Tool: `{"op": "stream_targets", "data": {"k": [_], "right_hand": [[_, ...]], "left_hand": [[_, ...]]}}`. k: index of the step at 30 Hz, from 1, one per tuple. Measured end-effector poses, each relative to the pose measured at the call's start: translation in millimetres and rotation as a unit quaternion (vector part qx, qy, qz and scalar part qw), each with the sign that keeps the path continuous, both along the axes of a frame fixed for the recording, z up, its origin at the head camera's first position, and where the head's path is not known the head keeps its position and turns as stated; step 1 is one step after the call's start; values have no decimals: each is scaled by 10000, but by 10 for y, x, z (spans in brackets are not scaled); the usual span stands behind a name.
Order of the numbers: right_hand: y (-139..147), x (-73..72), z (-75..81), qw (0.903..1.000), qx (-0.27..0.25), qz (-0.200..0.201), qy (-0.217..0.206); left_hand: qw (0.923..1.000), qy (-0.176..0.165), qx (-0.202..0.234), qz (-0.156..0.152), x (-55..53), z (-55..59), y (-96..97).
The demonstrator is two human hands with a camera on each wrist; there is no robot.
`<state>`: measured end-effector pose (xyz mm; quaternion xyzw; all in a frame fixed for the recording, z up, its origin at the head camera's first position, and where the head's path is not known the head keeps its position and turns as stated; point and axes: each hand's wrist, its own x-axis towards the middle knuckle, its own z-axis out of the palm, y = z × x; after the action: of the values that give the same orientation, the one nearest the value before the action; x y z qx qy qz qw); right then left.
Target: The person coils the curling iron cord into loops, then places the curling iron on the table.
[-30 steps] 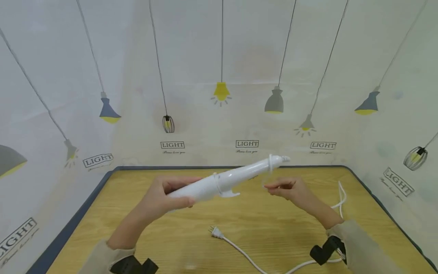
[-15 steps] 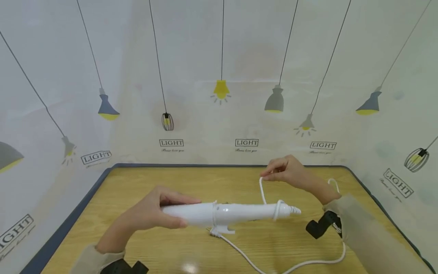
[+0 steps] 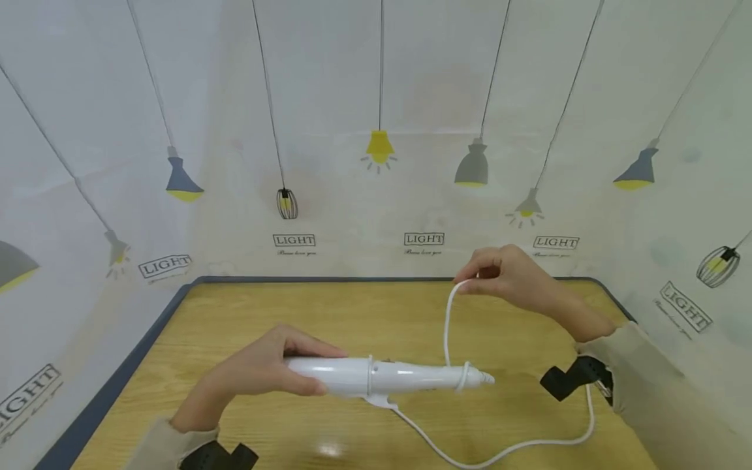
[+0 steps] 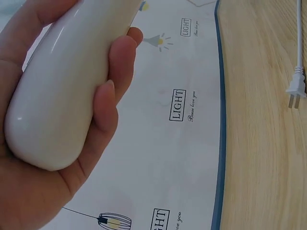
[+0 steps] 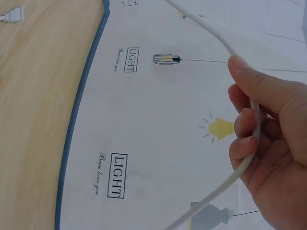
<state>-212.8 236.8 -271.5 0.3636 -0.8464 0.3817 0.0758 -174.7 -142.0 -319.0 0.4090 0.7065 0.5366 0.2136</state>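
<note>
My left hand (image 3: 267, 365) grips the thick end of a white wand-shaped electric appliance (image 3: 411, 375), held nearly level above the table. In the left wrist view, the fingers curl round its smooth rounded end (image 4: 57, 110). A small hooked tab (image 3: 380, 401) juts from its underside. Round the narrow right end, beside the ribbed cord sleeve, loops a white power cord (image 3: 448, 326). My right hand (image 3: 511, 279), above and to the right, pinches this cord; the right wrist view shows it running through the fingers (image 5: 247, 122).
The cord's lower stretch (image 3: 529, 444) curves across the wooden table (image 3: 264, 300). Its two-pin plug (image 4: 296, 85) lies on the wood. Behind the table's dark edge stands a wall covering (image 3: 352, 209) printed with lamps.
The appliance has swung from a tilt to nearly level, and lower. My right hand has risen, drawing a length of cord up from the narrow end.
</note>
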Motion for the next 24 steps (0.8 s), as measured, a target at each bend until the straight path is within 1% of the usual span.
{"op": "stream_targets", "data": {"k": [3,5,8,10,13,17,20,24], "right_hand": [[-8,66,93,9993,206,-122,271],[-4,103,141,9985,333,-184,398],[7,156,190,9977,451,-179,479],[9,191,212,9973,477,-149,529],[-2,248,234,9964,494,-102,682],[-51,346,232,9938,474,37,1003],[-103,433,202,9928,453,104,1101],[-130,520,134,9936,405,-45,1052]], "left_hand": [[9999,-2,-56,102,-22,-16,1],[9996,25,-150,232,-31,-20,2],[9981,71,-362,490,-44,-29,13],[9965,115,-480,675,-55,-39,24],[9943,159,-544,898,-78,-63,41],[9910,89,-536,1225,-96,-110,63],[9851,77,-545,1631,-91,-140,72],[9722,167,-569,2267,-98,-132,94]]}}
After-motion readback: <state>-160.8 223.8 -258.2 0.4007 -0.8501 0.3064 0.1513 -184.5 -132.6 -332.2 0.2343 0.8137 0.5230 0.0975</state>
